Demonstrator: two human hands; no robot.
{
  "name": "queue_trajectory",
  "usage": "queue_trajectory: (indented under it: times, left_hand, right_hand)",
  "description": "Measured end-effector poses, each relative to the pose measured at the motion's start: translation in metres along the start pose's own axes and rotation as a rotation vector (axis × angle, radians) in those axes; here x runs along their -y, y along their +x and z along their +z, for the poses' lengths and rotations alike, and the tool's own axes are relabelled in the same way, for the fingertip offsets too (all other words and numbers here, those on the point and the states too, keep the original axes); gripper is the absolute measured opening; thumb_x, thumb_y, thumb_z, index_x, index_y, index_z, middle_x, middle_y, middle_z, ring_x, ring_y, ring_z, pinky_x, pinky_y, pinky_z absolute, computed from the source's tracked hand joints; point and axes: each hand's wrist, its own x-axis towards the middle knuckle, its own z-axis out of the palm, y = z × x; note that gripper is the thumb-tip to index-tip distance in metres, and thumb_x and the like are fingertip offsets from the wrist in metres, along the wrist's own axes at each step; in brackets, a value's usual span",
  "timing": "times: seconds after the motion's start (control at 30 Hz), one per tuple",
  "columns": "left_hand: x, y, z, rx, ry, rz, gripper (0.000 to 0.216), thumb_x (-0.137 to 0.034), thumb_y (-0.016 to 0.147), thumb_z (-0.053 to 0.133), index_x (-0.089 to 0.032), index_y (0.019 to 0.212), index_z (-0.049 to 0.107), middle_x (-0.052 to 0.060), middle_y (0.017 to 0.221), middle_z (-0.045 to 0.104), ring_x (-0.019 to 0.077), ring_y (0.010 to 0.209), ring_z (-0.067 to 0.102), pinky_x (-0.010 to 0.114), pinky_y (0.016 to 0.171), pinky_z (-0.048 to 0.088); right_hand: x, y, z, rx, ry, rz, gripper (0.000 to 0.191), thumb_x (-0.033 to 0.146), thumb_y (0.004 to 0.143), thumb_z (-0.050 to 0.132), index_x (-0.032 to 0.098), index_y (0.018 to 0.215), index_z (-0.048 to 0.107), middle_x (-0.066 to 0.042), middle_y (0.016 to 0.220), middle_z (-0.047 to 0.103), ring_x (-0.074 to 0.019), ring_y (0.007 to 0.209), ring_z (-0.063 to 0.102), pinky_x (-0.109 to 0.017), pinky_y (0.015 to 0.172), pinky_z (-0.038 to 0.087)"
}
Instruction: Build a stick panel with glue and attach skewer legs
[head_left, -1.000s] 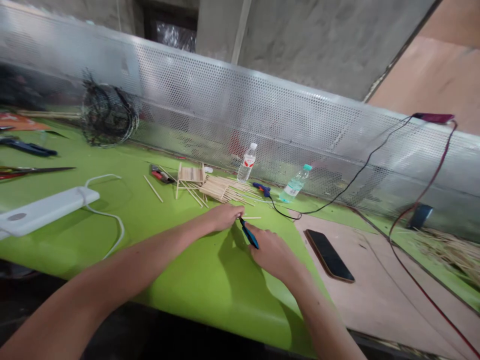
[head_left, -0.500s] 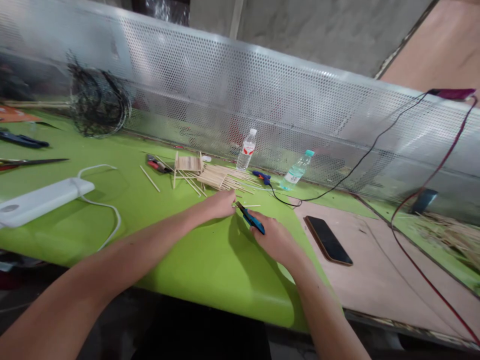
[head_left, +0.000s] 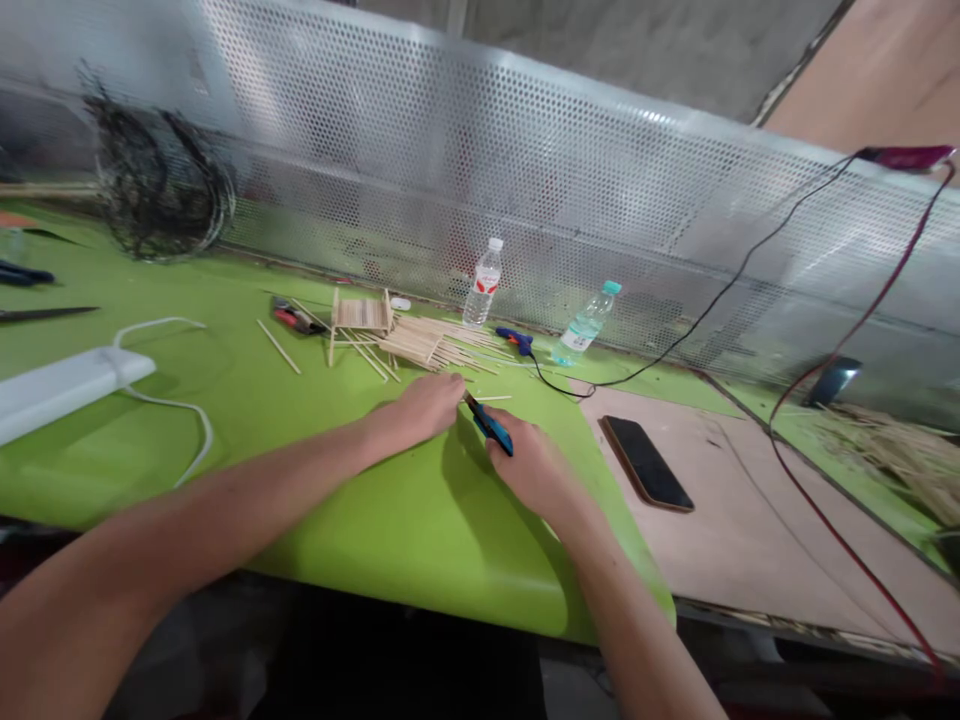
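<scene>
My right hand (head_left: 529,460) is wrapped round a blue utility knife (head_left: 491,428), its blade pointing up and left toward my left fingertips. My left hand (head_left: 431,400) rests closed on the green tabletop, fingers pinched at the end of a thin wooden stick (head_left: 495,398). The blade tip is close to that stick; whether it touches is too small to tell. Just beyond my hands lies a pile of thin sticks (head_left: 457,335). A small frame built of sticks (head_left: 361,315) stands at the pile's left, with a flat panel of sticks (head_left: 412,345) beside it.
Behind the pile stand a clear bottle (head_left: 482,288) and a greenish bottle (head_left: 586,328), with a blue glue gun (head_left: 516,341) between. Red-handled pliers (head_left: 292,317) and a white power strip (head_left: 71,388) lie left. A phone (head_left: 646,463) lies right. A perforated metal screen (head_left: 390,150) backs the table.
The view has shifted, so things on the table appear a little further left and higher. The knife's blade is nearer my left fingertips. Both hands keep their grip.
</scene>
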Motion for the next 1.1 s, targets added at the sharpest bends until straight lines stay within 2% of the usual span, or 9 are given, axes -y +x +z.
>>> queue_trajectory:
  times: [0.2, 0.37, 0.47, 0.6, 0.7, 0.8, 1.0, 1.1]
  left_hand:
    - [0.001, 0.002, 0.004, 0.030, 0.035, 0.024, 0.042, 0.000, 0.084, 0.042, -0.007, 0.119, 0.063, 0.017, 0.097, 0.075, 0.0281, 0.088, 0.074, 0.034, 0.068, 0.056]
    - [0.002, 0.004, 0.002, 0.044, -0.009, 0.010, 0.033, -0.005, 0.089, 0.043, -0.011, 0.113, 0.066, 0.016, 0.105, 0.074, 0.0258, 0.092, 0.074, 0.032, 0.072, 0.056]
    - [0.004, 0.007, -0.001, 0.063, -0.048, -0.026, 0.027, -0.010, 0.091, 0.046, -0.012, 0.108, 0.067, 0.016, 0.103, 0.074, 0.0266, 0.093, 0.073, 0.032, 0.073, 0.055]
    - [0.007, 0.011, -0.005, 0.102, -0.128, -0.071, 0.024, -0.019, 0.095, 0.048, -0.013, 0.098, 0.070, 0.017, 0.099, 0.074, 0.0258, 0.087, 0.072, 0.032, 0.073, 0.054]
    - [0.006, 0.010, -0.006, 0.102, -0.131, -0.090, 0.023, -0.018, 0.093, 0.049, -0.012, 0.098, 0.071, 0.018, 0.100, 0.074, 0.0253, 0.085, 0.072, 0.032, 0.074, 0.054]
    - [0.004, 0.010, -0.006, 0.107, -0.089, -0.075, 0.024, -0.016, 0.092, 0.050, -0.011, 0.101, 0.072, 0.018, 0.102, 0.074, 0.0245, 0.087, 0.072, 0.030, 0.073, 0.054]
    - [0.005, 0.012, -0.005, 0.120, -0.086, -0.059, 0.025, -0.015, 0.091, 0.049, -0.011, 0.098, 0.072, 0.018, 0.102, 0.074, 0.0246, 0.088, 0.072, 0.031, 0.076, 0.055]
    - [0.006, 0.011, -0.005, 0.095, -0.075, -0.064, 0.025, -0.016, 0.092, 0.049, -0.011, 0.099, 0.072, 0.019, 0.101, 0.074, 0.0269, 0.090, 0.072, 0.033, 0.077, 0.055]
  right_hand:
    - [0.005, 0.006, 0.002, -0.009, -0.008, 0.012, 0.049, 0.021, 0.093, 0.051, 0.027, 0.141, 0.059, -0.008, 0.121, 0.076, -0.0273, 0.106, 0.073, -0.032, 0.086, 0.052]
    - [0.011, 0.000, 0.002, 0.015, -0.110, 0.053, 0.054, 0.021, 0.094, 0.050, 0.026, 0.148, 0.053, -0.011, 0.119, 0.076, -0.0306, 0.103, 0.073, -0.036, 0.084, 0.052]
    - [0.011, -0.002, 0.002, 0.047, -0.121, 0.063, 0.055, 0.024, 0.096, 0.048, 0.024, 0.150, 0.050, -0.013, 0.118, 0.076, -0.0298, 0.099, 0.074, -0.035, 0.081, 0.052]
    - [0.016, 0.002, 0.005, 0.024, -0.197, 0.067, 0.054, 0.023, 0.095, 0.047, 0.025, 0.149, 0.051, -0.014, 0.115, 0.076, -0.0313, 0.094, 0.074, -0.036, 0.077, 0.052]
    - [0.018, 0.003, 0.005, 0.057, -0.241, 0.048, 0.056, 0.022, 0.095, 0.046, 0.024, 0.151, 0.048, -0.014, 0.110, 0.077, -0.0308, 0.092, 0.074, -0.035, 0.076, 0.051]
    - [0.018, -0.001, 0.003, 0.075, -0.232, 0.039, 0.057, 0.022, 0.095, 0.046, 0.022, 0.152, 0.046, -0.015, 0.113, 0.076, -0.0304, 0.093, 0.074, -0.035, 0.076, 0.051]
    - [0.022, 0.003, 0.007, 0.060, -0.266, 0.051, 0.056, 0.019, 0.095, 0.045, 0.022, 0.150, 0.047, -0.015, 0.107, 0.077, -0.0306, 0.091, 0.074, -0.035, 0.076, 0.051]
    - [0.016, 0.009, 0.004, 0.032, -0.181, 0.026, 0.053, 0.021, 0.094, 0.049, 0.024, 0.147, 0.053, -0.012, 0.111, 0.076, -0.0290, 0.095, 0.073, -0.034, 0.080, 0.051]
